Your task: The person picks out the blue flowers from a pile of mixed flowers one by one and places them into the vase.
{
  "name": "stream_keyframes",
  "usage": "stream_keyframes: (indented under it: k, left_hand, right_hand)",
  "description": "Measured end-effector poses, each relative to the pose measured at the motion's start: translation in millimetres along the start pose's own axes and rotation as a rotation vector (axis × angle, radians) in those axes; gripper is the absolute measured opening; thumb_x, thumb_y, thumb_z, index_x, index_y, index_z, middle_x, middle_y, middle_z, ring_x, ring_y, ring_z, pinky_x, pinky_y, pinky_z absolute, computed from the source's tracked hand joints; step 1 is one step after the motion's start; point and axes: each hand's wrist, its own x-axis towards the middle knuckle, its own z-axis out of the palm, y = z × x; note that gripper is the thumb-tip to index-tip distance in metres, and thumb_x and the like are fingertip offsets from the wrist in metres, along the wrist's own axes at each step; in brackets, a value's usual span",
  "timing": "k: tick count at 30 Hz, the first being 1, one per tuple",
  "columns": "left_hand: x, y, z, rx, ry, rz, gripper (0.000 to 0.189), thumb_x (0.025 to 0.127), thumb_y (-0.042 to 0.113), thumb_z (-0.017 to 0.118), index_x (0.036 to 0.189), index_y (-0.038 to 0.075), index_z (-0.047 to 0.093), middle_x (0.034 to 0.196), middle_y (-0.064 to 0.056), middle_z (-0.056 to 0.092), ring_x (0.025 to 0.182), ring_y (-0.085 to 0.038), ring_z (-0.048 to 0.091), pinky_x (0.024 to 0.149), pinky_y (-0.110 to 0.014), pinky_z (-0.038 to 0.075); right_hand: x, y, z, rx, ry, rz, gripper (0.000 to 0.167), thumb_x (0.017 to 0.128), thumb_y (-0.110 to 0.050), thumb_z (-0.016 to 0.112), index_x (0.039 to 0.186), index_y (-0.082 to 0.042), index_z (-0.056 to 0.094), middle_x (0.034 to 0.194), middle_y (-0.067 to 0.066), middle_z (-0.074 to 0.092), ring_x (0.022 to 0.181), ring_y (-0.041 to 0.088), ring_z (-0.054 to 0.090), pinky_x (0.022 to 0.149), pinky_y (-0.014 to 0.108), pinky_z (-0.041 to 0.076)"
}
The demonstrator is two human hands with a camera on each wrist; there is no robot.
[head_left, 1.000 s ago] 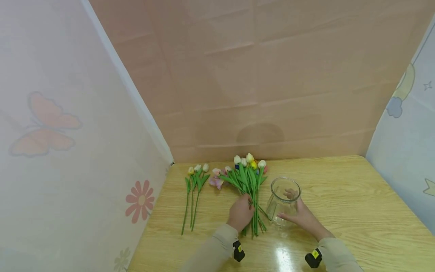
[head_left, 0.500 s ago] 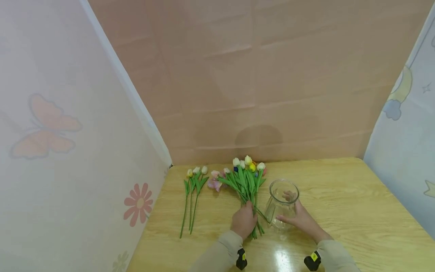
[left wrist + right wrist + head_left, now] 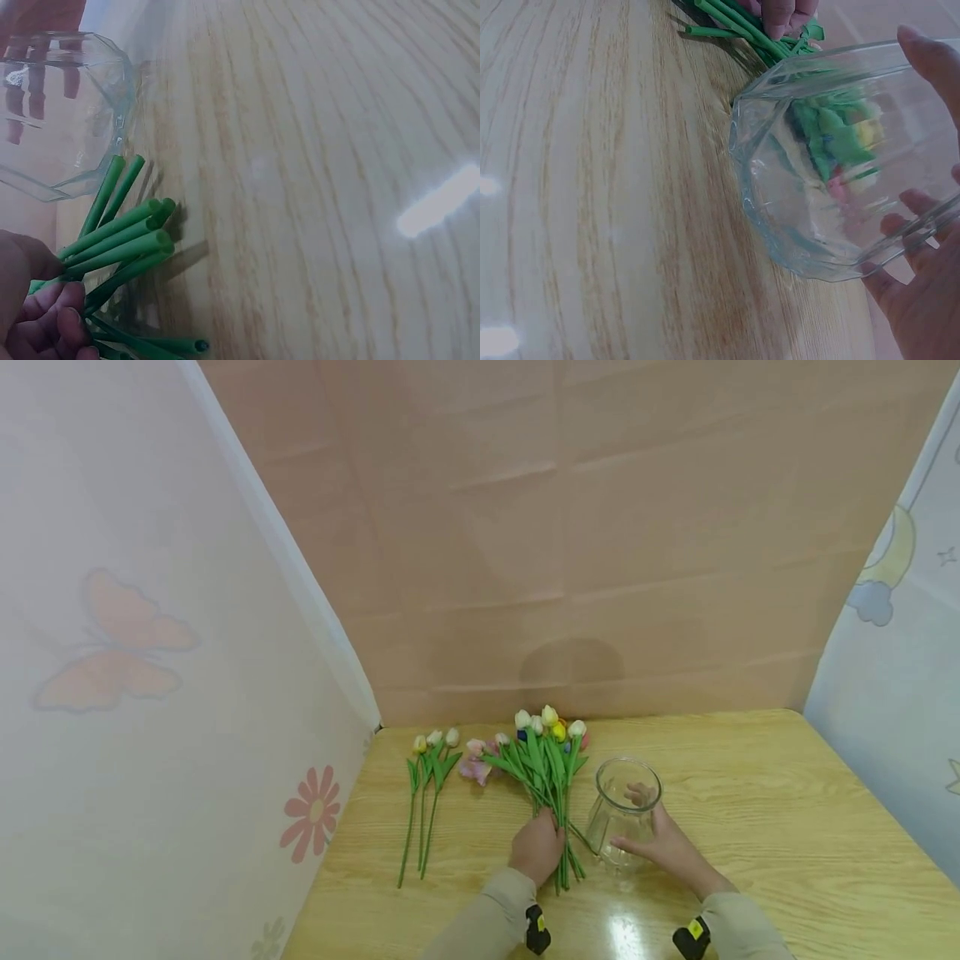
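A bunch of artificial tulips (image 3: 546, 760) lies on the wooden table, with white, yellow and pink heads toward the back wall. My left hand (image 3: 536, 847) grips several of its green stems; in the left wrist view the stem ends (image 3: 142, 240) stick out past the curled fingers. To the right stands a clear glass vase (image 3: 622, 827), its round mouth facing up. My right hand (image 3: 667, 847) holds the vase from its right side, thumb in front and fingers behind. Through the glass in the right wrist view, green leaves (image 3: 829, 139) show.
Three separate tulips (image 3: 431, 802) lie left of the bunch, two white and one yellow. A lilac flower (image 3: 476, 768) sits at the bunch's left edge. A brown sheet (image 3: 480, 568) rises behind the table (image 3: 750, 793), with patterned sheets on both sides.
My left hand has slid a little down along the stems toward their cut ends and regripped them. The right hand and the vase stay in place.
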Motion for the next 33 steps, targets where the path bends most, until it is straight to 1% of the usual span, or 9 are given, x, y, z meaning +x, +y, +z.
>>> stream_keyframes:
  k: [3, 6, 10, 12, 17, 19, 25, 28, 33]
  left_hand:
    - [0.4, 1.0, -1.5, -0.004, -0.008, -0.008, 0.016, 0.093, 0.025, 0.064, 0.086, 0.015, 0.053, 0.055, 0.005, 0.048, 0.041, -0.008, 0.043, 0.037, -0.025, 0.032]
    - [1.9, 0.8, -0.8, 0.02, -0.002, 0.007, 0.014, 0.093, 0.023, 0.064, 0.094, 0.014, 0.055, 0.056, 0.004, 0.05, 0.042, -0.008, 0.044, 0.038, -0.026, 0.033]
    - [3.3, -0.1, 2.6, 0.131, 0.044, 0.077, 0.021, 0.091, 0.022, 0.066, 0.107, 0.012, 0.057, 0.063, 0.002, 0.056, 0.043, -0.009, 0.048, 0.038, -0.024, 0.033]
    - [3.3, -0.2, 4.3, 0.199, 0.093, 0.117, 0.025, 0.09, 0.023, 0.068, 0.111, 0.013, 0.058, 0.069, 0.001, 0.06, 0.043, -0.008, 0.048, 0.037, -0.023, 0.033]
    - [3.4, -1.0, 8.7, 0.296, 0.206, 0.19, 0.016, 0.087, 0.024, 0.071, 0.099, 0.02, 0.061, 0.072, 0.004, 0.062, 0.04, -0.006, 0.045, 0.036, -0.021, 0.03]
    - [4.0, -1.4, 10.7, 0.321, 0.228, 0.209, 0.013, 0.087, 0.025, 0.071, 0.094, 0.021, 0.06, 0.069, 0.005, 0.06, 0.04, -0.006, 0.043, 0.035, -0.021, 0.028]
    - [6.6, -0.3, 14.2, 0.394, 0.28, 0.222, 0.017, 0.088, 0.032, 0.07, 0.092, 0.019, 0.06, 0.065, 0.006, 0.059, 0.038, -0.006, 0.045, 0.034, -0.022, 0.03]
    - [6.0, 1.1, 14.1, 0.405, 0.275, 0.198, 0.019, 0.088, 0.033, 0.069, 0.091, 0.017, 0.058, 0.063, 0.005, 0.057, 0.038, -0.007, 0.046, 0.034, -0.023, 0.032]
    - [4.7, 2.6, 11.5, 0.352, 0.197, 0.15, 0.024, 0.086, 0.03, 0.071, 0.097, 0.014, 0.057, 0.065, 0.003, 0.057, 0.04, -0.009, 0.045, 0.035, -0.024, 0.032]
  right_hand:
    - [0.3, 1, 0, -0.003, 0.002, 0.0, 0.096, 0.082, -0.028, 0.078, 0.153, -0.017, 0.014, 0.15, 0.027, 0.028, 0.136, 0.056, 0.02, 0.097, 0.078, 0.02]
    - [0.9, 2, 1, -0.008, 0.004, -0.005, 0.096, 0.083, -0.028, 0.077, 0.153, -0.017, 0.013, 0.15, 0.026, 0.028, 0.137, 0.056, 0.021, 0.097, 0.077, 0.02]
    - [2.1, 4, 1, -0.01, 0.004, -0.014, 0.096, 0.083, -0.028, 0.077, 0.153, -0.014, 0.013, 0.15, 0.027, 0.027, 0.137, 0.056, 0.019, 0.097, 0.077, 0.019]
    - [2.9, 4, 2, -0.007, 0.006, -0.017, 0.096, 0.083, -0.028, 0.077, 0.152, -0.012, 0.013, 0.15, 0.027, 0.028, 0.137, 0.055, 0.02, 0.098, 0.077, 0.018]
    - [4.0, 5, 2, -0.001, 0.011, -0.023, 0.096, 0.081, -0.029, 0.079, 0.15, -0.009, 0.015, 0.149, 0.024, 0.03, 0.136, 0.05, 0.026, 0.101, 0.074, 0.02]
    - [3.8, 5, 3, -0.005, 0.015, -0.029, 0.096, 0.081, -0.029, 0.079, 0.15, -0.01, 0.016, 0.149, 0.024, 0.031, 0.135, 0.049, 0.028, 0.1, 0.074, 0.021]
    - [2.7, 5, 2, -0.007, 0.027, -0.04, 0.096, 0.08, -0.027, 0.08, 0.15, -0.011, 0.017, 0.149, 0.024, 0.031, 0.135, 0.051, 0.027, 0.1, 0.075, 0.021]
    - [2.3, 5, 2, -0.009, 0.018, -0.04, 0.095, 0.081, -0.027, 0.079, 0.151, -0.011, 0.016, 0.149, 0.026, 0.03, 0.136, 0.054, 0.023, 0.099, 0.076, 0.021]
    - [2.4, 5, 3, -0.014, 0.009, -0.034, 0.095, 0.082, -0.027, 0.078, 0.152, -0.013, 0.015, 0.149, 0.026, 0.03, 0.136, 0.056, 0.022, 0.097, 0.077, 0.02]
